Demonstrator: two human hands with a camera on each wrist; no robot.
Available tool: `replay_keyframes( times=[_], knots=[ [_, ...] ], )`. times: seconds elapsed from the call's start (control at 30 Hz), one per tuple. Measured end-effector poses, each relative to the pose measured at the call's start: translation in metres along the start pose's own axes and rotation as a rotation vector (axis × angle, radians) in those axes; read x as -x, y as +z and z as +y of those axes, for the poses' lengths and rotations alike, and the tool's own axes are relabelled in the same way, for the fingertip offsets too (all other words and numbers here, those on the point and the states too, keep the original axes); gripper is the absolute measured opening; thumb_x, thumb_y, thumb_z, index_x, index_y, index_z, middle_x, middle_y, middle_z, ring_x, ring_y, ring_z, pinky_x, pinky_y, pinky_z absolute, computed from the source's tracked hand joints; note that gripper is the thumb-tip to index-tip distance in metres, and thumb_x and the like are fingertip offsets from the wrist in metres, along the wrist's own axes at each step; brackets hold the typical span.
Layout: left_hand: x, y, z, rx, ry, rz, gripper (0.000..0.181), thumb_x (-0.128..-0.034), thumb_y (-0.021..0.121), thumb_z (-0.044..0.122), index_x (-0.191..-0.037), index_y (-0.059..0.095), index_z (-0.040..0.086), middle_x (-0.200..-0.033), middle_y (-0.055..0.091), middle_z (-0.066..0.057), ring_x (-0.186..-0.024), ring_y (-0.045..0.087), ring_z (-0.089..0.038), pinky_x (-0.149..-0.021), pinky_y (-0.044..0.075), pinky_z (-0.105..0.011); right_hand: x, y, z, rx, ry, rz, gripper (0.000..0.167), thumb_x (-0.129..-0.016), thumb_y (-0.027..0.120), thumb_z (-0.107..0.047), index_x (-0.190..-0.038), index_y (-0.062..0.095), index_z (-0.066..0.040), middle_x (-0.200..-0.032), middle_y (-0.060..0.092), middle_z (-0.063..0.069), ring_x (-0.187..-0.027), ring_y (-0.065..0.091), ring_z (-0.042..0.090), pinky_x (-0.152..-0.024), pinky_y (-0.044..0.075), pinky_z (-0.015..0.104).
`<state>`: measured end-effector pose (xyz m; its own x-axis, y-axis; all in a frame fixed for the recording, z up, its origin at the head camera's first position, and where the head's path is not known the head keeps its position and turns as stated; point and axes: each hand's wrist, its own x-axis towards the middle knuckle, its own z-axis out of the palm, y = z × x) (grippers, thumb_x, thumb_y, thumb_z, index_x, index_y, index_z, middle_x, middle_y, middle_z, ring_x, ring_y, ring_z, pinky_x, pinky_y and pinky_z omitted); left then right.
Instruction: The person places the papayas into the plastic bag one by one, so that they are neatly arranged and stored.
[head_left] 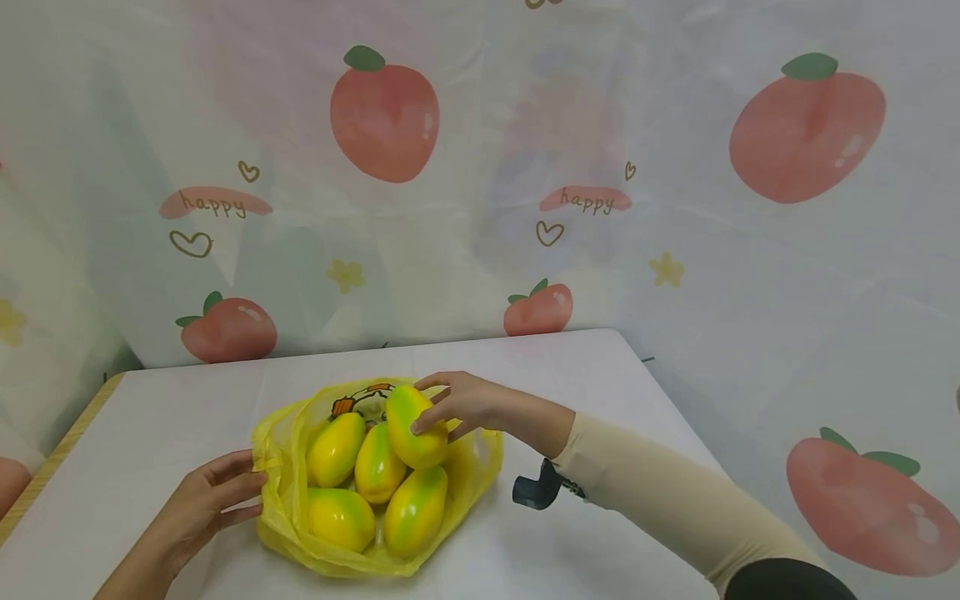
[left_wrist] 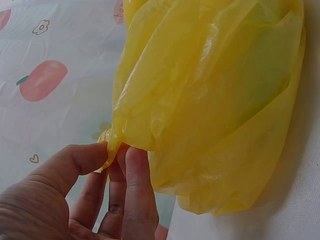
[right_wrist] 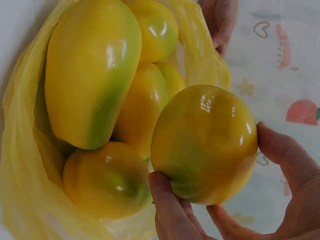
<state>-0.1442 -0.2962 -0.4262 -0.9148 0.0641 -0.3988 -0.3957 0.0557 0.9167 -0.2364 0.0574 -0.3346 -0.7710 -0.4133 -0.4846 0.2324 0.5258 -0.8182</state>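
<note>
A yellow plastic bag (head_left: 281,500) stands wide open on the table, with several shiny yellow-green mangoes (head_left: 337,517) inside it. My right hand (head_left: 468,400) holds one mango (head_left: 414,427) between thumb and fingers, over the bag's right part and above the others. In the right wrist view this held mango (right_wrist: 205,145) appears beside the mangoes in the bag, gripped by the fingertips. At the bag's left side, my left hand (head_left: 210,500) pinches the rim; the left wrist view shows thumb and fingers of that hand (left_wrist: 95,190) on the gathered plastic (left_wrist: 111,145).
A white cloth (head_left: 570,383) covers the table, whose wooden edge (head_left: 60,450) shows at the left. Behind hangs a curtain (head_left: 465,250) printed with peaches. A dark wrist camera mount (head_left: 538,490) juts below the right sleeve.
</note>
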Motion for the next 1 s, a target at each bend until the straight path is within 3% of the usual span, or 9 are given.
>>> replay_keyframes(
  times=[0.5,1.0],
  knots=[
    [-0.001,0.001,0.001,0.011,-0.010,0.010,0.048,-0.0943,0.068,0.021,-0.138,0.052,0.008,-0.107,0.061,0.013,-0.095,0.066,-0.010,-0.086,0.060,-0.036,-0.014,0.021,0.001,0.018,0.013,0.007,0.069,-0.077,0.083,-0.014,-0.138,0.050,-0.010,-0.129,0.056,0.017,-0.113,0.060,0.031,-0.086,0.059,0.050],
    [-0.002,0.000,-0.002,0.018,-0.020,0.024,0.051,-0.0941,0.068,0.020,-0.139,0.049,0.006,-0.109,0.060,0.012,-0.095,0.066,-0.010,-0.086,0.060,-0.037,-0.014,0.021,0.003,0.084,0.023,0.031,0.070,-0.077,0.083,-0.019,-0.139,0.051,-0.010,-0.131,0.054,0.016,-0.114,0.059,0.031,-0.088,0.058,0.050]
  ],
)
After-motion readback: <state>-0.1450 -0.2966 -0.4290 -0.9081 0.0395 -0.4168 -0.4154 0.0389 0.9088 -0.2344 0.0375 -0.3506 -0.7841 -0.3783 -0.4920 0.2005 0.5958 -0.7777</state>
